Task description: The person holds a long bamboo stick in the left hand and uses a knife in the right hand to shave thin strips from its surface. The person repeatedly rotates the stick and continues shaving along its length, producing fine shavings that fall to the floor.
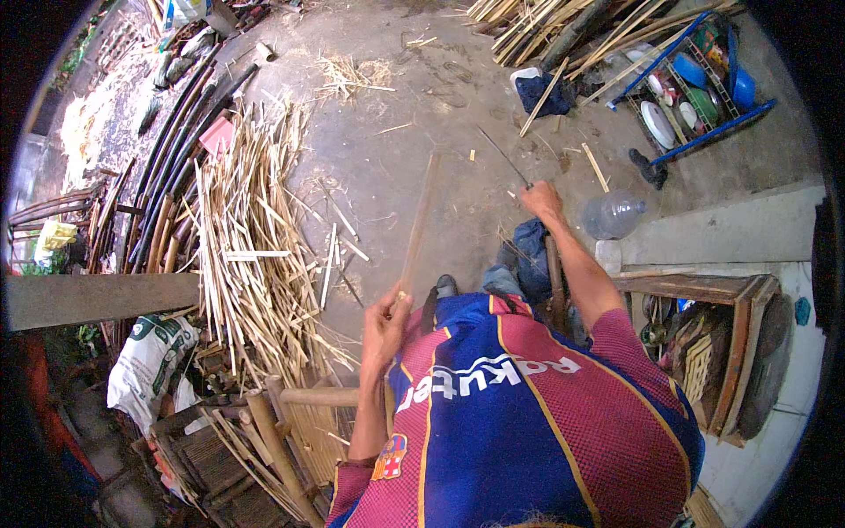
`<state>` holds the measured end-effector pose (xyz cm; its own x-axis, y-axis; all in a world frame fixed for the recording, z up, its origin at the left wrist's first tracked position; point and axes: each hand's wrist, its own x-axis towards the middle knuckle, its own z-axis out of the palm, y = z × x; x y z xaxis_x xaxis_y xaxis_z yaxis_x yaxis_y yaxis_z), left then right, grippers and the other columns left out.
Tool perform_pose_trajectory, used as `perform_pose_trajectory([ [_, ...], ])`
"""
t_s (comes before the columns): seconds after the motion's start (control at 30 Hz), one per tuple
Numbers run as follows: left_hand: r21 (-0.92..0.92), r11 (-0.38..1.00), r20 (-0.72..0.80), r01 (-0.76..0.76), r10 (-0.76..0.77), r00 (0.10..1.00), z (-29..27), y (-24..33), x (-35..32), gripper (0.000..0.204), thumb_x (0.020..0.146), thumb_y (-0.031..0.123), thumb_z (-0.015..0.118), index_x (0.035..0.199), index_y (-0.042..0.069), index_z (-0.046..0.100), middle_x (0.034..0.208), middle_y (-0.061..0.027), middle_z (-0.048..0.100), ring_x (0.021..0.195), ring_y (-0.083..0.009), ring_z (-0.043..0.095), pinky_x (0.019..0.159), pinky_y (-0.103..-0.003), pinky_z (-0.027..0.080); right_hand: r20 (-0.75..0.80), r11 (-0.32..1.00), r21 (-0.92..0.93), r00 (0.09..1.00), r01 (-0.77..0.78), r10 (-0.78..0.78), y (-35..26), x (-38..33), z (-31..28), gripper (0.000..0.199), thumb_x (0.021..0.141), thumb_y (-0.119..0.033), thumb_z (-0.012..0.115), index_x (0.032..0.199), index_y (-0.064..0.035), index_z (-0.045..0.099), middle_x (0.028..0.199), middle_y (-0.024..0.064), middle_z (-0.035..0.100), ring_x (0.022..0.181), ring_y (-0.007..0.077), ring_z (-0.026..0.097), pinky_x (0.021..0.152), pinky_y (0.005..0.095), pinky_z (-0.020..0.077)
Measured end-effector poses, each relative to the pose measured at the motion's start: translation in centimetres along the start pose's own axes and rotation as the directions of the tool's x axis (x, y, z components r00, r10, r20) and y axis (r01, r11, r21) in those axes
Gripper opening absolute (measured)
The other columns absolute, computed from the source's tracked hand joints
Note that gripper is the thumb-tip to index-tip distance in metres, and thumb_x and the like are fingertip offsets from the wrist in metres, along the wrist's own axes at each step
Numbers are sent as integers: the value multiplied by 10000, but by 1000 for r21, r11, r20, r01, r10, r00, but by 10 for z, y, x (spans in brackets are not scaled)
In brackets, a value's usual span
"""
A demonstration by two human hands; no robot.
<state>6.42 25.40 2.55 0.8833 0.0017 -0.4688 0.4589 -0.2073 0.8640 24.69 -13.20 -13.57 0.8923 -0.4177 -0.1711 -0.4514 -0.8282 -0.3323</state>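
Observation:
My left hand [385, 324] is closed around the lower end of a long thin bamboo strip [421, 216]. The strip points away from me over the floor and looks slightly blurred. Farther out and to the right, my right hand [543, 201] grips a knife [503, 156] by its handle, its narrow dark blade angled up and to the left. Blade and strip are apart. Left of my left hand lies a large heap of split bamboo strips [251, 238].
Dark poles [180, 163] lie beyond the heap. A white sack [150, 370] and a bamboo frame [321, 398] are at lower left. On the right are a clear plastic bottle [614, 214], a wooden cabinet [739, 343] and a blue dish rack [695, 88]. Shavings [352, 75] litter the concrete floor.

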Motion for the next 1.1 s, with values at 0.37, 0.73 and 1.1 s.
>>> perform_pose_trajectory([
  [0.37,193,972,-77,-134,151,986,29,-3,53,486,926,260,667,1312,-23,585,724,3,591,584,-79,483,529,-271,404,254,860,351,846,370,-468,-105,-129,-7,313,861,-374,621,987,-112,737,798,222,673,765,425,660,692,500,510],
  [0.73,78,997,39,-11,8,999,0,14,5,457,932,236,669,1305,-19,596,687,69,504,571,-43,409,498,-244,305,194,992,106,977,73,-93,-69,-42,6,431,847,-396,643,979,8,714,891,232,701,878,427,680,796,503,537],
  [1.1,-189,979,-32,73,-80,996,1,2,24,424,970,242,619,1345,46,580,616,86,418,486,-16,343,423,-215,253,208,937,276,938,216,-277,-44,-90,37,351,836,-336,644,928,-8,725,876,266,679,862,429,675,781,493,536],
])
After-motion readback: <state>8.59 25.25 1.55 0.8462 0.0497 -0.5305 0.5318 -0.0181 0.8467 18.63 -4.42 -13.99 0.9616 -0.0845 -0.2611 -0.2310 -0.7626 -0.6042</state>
